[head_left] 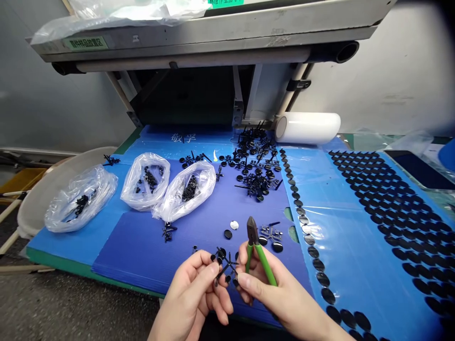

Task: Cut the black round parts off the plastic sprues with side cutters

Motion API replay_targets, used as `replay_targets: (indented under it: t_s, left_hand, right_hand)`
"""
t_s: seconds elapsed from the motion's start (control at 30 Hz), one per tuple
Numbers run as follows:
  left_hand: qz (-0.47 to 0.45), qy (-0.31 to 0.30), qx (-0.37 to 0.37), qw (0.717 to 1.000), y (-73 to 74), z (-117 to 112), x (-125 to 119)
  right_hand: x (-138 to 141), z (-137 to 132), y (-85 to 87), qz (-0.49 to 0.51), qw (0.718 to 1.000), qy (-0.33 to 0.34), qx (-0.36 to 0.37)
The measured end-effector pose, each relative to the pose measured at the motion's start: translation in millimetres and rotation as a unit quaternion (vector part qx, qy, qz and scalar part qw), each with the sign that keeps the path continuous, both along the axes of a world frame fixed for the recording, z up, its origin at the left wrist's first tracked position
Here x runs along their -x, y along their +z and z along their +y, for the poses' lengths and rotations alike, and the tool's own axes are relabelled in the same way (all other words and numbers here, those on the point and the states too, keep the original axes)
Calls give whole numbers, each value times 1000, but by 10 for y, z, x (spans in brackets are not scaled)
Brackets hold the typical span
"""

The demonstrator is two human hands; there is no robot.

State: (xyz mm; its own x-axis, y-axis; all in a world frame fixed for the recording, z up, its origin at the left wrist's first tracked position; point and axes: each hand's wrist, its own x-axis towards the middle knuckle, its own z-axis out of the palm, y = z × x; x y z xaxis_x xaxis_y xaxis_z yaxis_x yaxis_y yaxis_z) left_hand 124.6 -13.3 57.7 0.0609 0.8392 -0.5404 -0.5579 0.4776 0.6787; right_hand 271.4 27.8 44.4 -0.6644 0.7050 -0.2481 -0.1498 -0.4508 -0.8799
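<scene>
Sprue (224, 267): black plastic runner with round caps, held between both hands above the blue corrugated board (142, 246).
Left hand (194, 296): thumb and forefinger pinch the sprue's left end.
Right hand (273, 293): fingers curled round the green-handled cutters (256, 248), with the fingertips touching the sprue's right side.
Cutter tip: points upward, clear of the sprue.

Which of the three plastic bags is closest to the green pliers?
The rightmost bag, lying next to the scattered black parts. The middle bag and left bag sit farther from the green pliers.
</scene>
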Motion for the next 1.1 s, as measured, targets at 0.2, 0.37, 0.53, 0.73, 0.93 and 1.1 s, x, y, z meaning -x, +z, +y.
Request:
replay_targets:
  t_s: [0.2, 0.37, 0.53, 0.73, 0.93, 1.1]
  left_hand:
    - [-35, 7, -42, 998, -45, -62, 38]
    - [-63, 3, -85, 994, -68, -134, 77]
    - [-44, -13, -103, 994, -68, -145, 77]
    - [-25, -35, -80, 996, -63, -125, 67]
    - [-4, -35, -88, 995, -73, -115, 54]
    - [-31, -19, -95, 995, -97, -133, 70]
  right_hand:
    - [19, -1, -40, 11, 1000, -3, 13]
    - [73, -11, -49, 40, 999, -9, 33]
    - [93, -39, -31, 38, 998, -19, 43]
    - [76, -57, -27, 30, 999, -16, 41]
    - [79, -49, -21, 11, 999, -12, 42]
    - [91, -74, 25, -4, 998, -47, 52]
